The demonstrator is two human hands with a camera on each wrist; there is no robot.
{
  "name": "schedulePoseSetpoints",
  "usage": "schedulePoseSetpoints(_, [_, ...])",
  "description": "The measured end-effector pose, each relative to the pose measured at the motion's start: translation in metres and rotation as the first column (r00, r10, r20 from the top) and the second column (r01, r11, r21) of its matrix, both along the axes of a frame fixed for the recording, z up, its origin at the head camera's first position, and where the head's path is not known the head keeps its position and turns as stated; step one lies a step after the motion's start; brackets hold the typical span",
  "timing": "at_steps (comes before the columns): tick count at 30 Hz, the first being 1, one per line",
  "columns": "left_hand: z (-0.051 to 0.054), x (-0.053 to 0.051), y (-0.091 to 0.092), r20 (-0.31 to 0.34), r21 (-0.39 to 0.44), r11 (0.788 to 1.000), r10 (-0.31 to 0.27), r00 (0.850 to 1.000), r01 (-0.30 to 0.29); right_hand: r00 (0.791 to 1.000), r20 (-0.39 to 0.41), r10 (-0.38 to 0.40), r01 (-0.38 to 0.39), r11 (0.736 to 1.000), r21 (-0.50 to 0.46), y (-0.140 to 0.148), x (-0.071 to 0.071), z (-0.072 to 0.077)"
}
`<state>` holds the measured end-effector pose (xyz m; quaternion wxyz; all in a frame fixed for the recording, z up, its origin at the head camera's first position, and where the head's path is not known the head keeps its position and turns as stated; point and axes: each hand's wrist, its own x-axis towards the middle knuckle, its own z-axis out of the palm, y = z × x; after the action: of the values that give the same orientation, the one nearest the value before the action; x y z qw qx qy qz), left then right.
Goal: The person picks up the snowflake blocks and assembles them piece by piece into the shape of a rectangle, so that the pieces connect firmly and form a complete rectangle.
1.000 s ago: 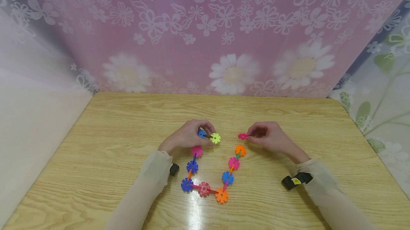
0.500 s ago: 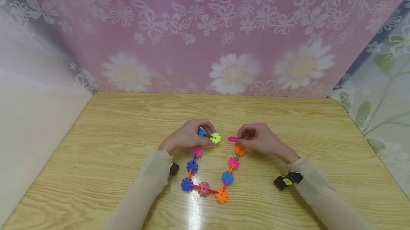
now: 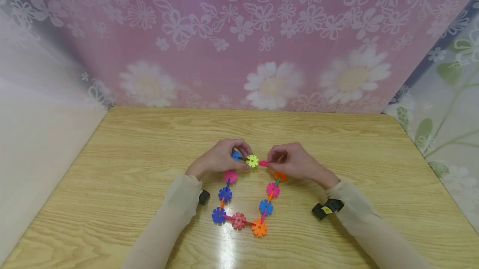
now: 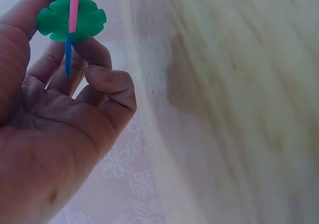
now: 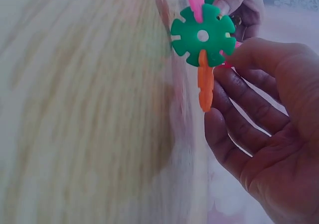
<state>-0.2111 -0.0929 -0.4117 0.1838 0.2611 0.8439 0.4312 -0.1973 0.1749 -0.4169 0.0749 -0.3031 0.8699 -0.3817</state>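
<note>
Slotted plastic snowflake discs are joined into a chain on the table. My left hand (image 3: 220,156) holds its left end, near a blue disc (image 3: 236,155) and a yellow-green disc (image 3: 252,161). In the left wrist view a green disc (image 4: 55,20) sits by the thumb and fingers, with pink and blue discs slotted in edge-on. My right hand (image 3: 295,161) pinches a pink disc (image 3: 263,163) against the yellow-green one's right edge; whether their slots interlock I cannot tell. Just below that hand lies the chain's other end, an orange disc (image 3: 280,176), partly covered.
The chain's sides run towards me, through a dark blue disc (image 3: 218,215) at the left corner and an orange corner disc (image 3: 259,228) at the right. All of it lies on a wood-grain table (image 3: 149,136). A pink flowered curtain (image 3: 209,53) hangs behind.
My right hand has moved left, bringing the pink disc across to the yellow-green disc and over part of the orange end disc. The left hand has stayed almost still.
</note>
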Motion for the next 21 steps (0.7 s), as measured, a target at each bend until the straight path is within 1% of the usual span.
schedulePoseSetpoints(7, [0.001, 0.000, 0.000, -0.005, -0.015, 1.000, -0.005, 1.000, 0.005, 0.999, -0.042, 0.025, -0.026, 0.999, -0.027, -0.005, 0.000, 0.000])
schedulePoseSetpoints(15, [0.002, 0.000, 0.000, -0.017, -0.025, 1.000, 0.011, 1.000, -0.012, 0.997, -0.066, 0.038, -0.044, 0.995, -0.088, -0.009, -0.001, -0.005])
schedulePoseSetpoints(21, [0.002, 0.000, 0.000, -0.008, -0.007, 1.000, 0.022, 1.000, -0.022, 0.998, -0.066, 0.005, -0.012, 0.994, -0.108, -0.011, 0.001, -0.004])
